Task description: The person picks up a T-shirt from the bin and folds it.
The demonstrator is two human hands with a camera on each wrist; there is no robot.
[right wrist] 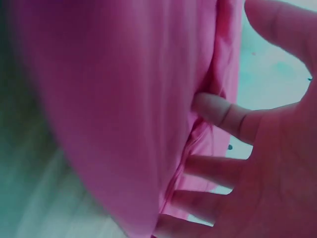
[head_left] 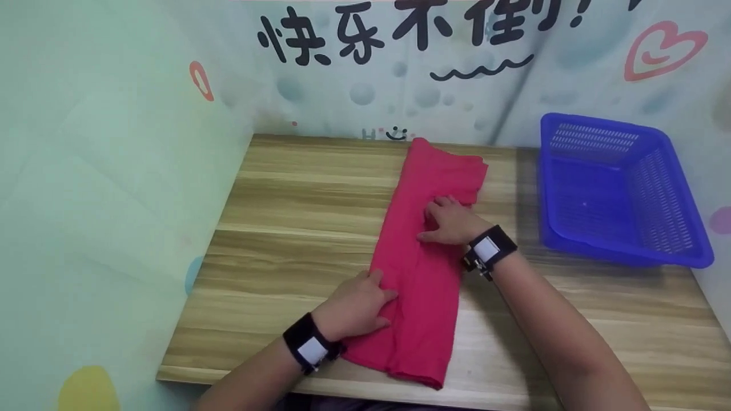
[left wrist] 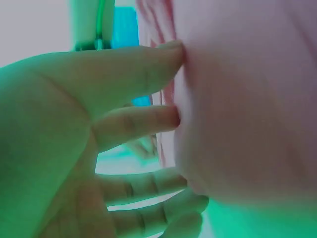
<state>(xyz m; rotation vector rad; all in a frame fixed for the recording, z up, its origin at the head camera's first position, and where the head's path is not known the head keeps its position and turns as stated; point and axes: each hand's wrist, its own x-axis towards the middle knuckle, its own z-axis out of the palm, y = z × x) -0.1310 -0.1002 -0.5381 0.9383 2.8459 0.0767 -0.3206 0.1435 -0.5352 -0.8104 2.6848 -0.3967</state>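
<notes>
A red garment (head_left: 428, 314), folded into a long narrow strip, lies lengthwise on the wooden table; its exact kind is not clear. My left hand (head_left: 354, 305) rests on its left edge near the front end, fingers spread. Farther back, my right hand (head_left: 454, 222) touches the strip from the right side. In the left wrist view, the thumb and fingertips meet the garment (left wrist: 247, 104), which looks pale pink there. The right wrist view has extended fingers against a crease in the garment (right wrist: 119, 99), the thumb standing apart from it.
A blue plastic basket (head_left: 628, 251) with slotted walls stands at the back right of the table (head_left: 285, 240). Printed fabric walls (head_left: 354, 97) rise along the table's back and left sides. Bands with small devices are strapped round both wrists.
</notes>
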